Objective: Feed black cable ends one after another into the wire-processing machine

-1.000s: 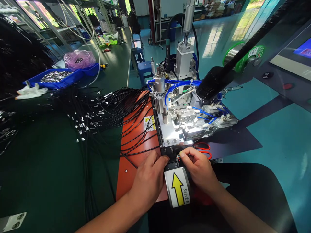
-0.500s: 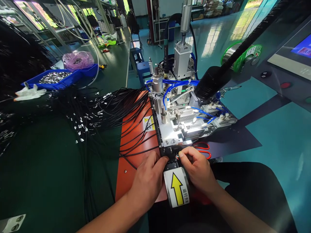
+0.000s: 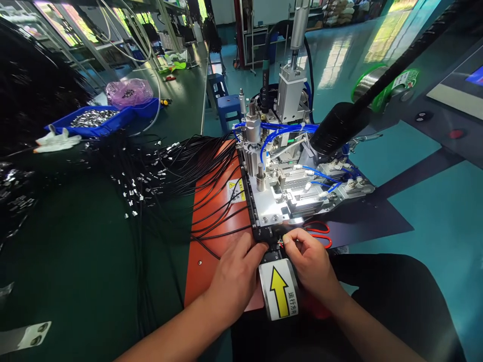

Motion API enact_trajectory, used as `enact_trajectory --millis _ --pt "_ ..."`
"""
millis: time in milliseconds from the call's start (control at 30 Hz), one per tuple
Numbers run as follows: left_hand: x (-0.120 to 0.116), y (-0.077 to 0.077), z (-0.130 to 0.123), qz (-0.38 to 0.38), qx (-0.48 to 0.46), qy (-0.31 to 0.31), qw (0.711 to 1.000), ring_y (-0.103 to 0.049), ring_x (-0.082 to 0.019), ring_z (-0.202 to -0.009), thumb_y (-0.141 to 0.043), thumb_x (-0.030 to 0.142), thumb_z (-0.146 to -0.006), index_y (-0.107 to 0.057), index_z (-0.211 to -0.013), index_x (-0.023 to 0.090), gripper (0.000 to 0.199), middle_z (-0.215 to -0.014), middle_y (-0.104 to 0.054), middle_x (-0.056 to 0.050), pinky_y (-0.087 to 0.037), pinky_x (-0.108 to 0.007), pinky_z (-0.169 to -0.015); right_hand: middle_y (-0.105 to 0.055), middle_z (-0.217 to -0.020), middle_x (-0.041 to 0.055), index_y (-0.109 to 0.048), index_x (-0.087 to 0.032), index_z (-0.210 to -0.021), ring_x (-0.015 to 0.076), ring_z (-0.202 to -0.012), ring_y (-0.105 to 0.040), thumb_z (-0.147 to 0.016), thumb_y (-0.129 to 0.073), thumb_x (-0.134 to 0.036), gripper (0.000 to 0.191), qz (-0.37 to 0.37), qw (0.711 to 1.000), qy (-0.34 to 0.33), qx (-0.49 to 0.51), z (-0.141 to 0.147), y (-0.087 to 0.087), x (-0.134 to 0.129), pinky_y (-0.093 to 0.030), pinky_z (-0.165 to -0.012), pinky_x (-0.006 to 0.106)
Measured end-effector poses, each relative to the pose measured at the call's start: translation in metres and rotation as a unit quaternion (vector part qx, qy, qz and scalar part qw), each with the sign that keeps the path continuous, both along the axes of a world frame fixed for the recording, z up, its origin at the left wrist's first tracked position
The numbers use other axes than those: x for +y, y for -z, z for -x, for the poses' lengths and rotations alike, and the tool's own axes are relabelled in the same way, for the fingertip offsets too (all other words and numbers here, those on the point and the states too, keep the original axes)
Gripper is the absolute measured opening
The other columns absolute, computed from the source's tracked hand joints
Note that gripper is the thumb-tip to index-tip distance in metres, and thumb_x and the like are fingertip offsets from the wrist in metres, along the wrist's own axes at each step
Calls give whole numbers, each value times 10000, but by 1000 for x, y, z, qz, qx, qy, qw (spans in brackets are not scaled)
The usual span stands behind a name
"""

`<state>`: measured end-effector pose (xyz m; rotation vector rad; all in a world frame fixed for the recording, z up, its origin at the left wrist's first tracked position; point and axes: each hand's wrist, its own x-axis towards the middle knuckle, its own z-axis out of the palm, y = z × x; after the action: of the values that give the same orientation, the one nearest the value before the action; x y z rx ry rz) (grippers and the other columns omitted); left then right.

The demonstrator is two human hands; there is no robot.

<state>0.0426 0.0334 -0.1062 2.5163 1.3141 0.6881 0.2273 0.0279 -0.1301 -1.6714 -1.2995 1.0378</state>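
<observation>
My left hand [image 3: 238, 269] lies at the front end of a black track on the machine [image 3: 287, 193], fingers bent and pressed together; whatever is under the fingertips is hidden. Just right of it, my right hand [image 3: 310, 256] pinches at thin coloured wire ends [image 3: 279, 243] that stick out by the track. Below both hands is a white label with a yellow arrow [image 3: 279, 292]. Several black cables [image 3: 222, 218] lie across the orange plate [image 3: 206, 281] and run to the track's left side.
Red-handled scissors [image 3: 320, 236] lie right of my right hand. A bundle of cables with metal connectors [image 3: 134, 193] spreads over the dark green table [image 3: 86, 251]. Further back are a blue tray [image 3: 113, 125], a white glove [image 3: 56, 140] and a solder wire spool [image 3: 372, 85].
The whole view has shifted slightly, so things appear a little further right. Both hands keep nearly the same place and pose at the track.
</observation>
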Motion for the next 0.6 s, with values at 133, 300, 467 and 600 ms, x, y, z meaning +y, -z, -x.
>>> enact_trajectory --millis 133,300,467,600 --pt "0 -1 0 10 7 0 1000 -533 -180 -743 -514 41 -893 -630 -1046 191 244 -877 -523 -35 -437 -266 -617 -628 -752 9 -602 -211 -809 179 -677 -581 -944 -513 -403 251 -1 1000 -12 2 -1 0 -1 -450 -620 277" --pt "-1 0 0 16 17 -2 1000 -532 -186 -761 -521 46 -888 -625 -1060 206 257 -896 -520 -37 -446 -278 -642 -629 -773 21 -622 -209 -838 187 -697 -576 -945 -523 -446 278 4 999 -18 28 -4 3 -2 -447 -614 278" --pt "-1 2 0 8 14 -1 1000 -526 -192 -768 -525 53 -896 -622 -1045 206 235 -890 -514 -35 -443 -287 -653 -471 -556 -39 -608 -213 -820 142 -504 -449 -956 -495 -521 355 82 988 -40 124 -10 6 -3 -339 -458 245" --pt "-1 3 0 10 12 -3 1000 -522 -193 -765 -546 53 -885 -617 -1048 209 236 -885 -508 -31 -427 -282 -640 -486 -577 -43 -608 -212 -832 132 -524 -457 -954 -533 -489 312 67 988 -59 127 -12 2 -2 -356 -488 239"
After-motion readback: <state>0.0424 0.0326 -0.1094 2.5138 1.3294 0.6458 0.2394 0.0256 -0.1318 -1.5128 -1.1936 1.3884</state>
